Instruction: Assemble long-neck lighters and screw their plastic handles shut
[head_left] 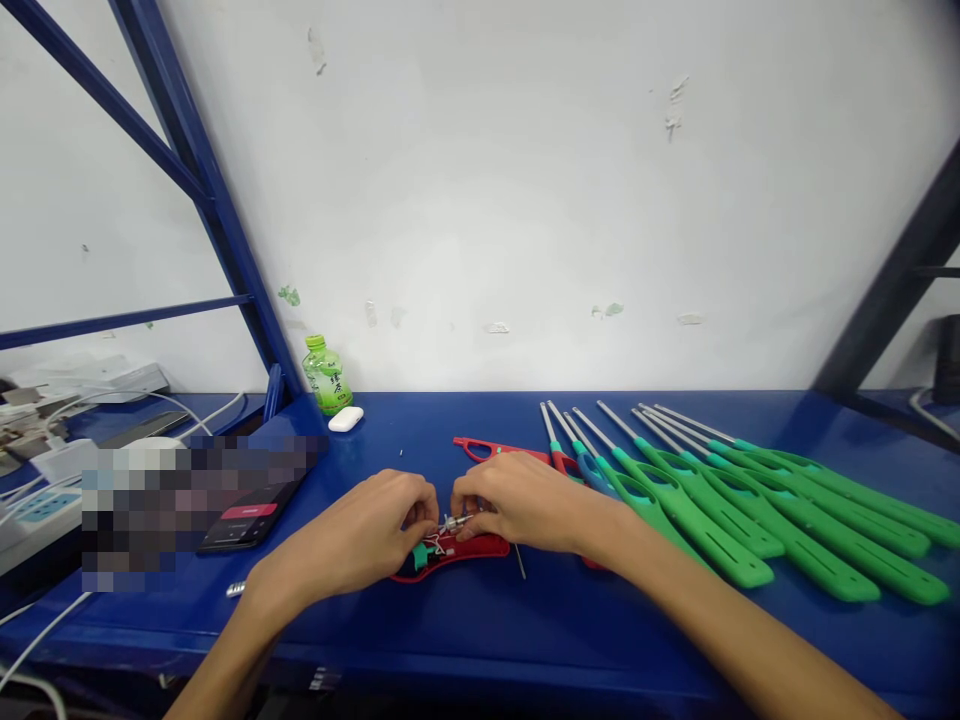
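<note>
An opened red lighter shell half (484, 547) lies on the blue table, with a teal piece (422, 556) and thin pale wires in it. Over it, my right hand (510, 500) pinches a small metal-and-white lighter part (454, 521) between thumb and fingers. Its tip is close to my left hand (386, 510), whose thumb and fingertips are pressed together at the wires; what they hold is too small to make out. Behind my hands lies another red shell half (499, 450). A thin metal rod (520, 562) rests beside the shell.
Several green long-neck lighters (720, 510) fan out on the right. A green drink bottle (327, 375) and a white case (346, 419) stand by the wall. To the left are a phone (251, 515), a power strip (45, 510) and cables. Blue rack posts (202, 190) rise at the side.
</note>
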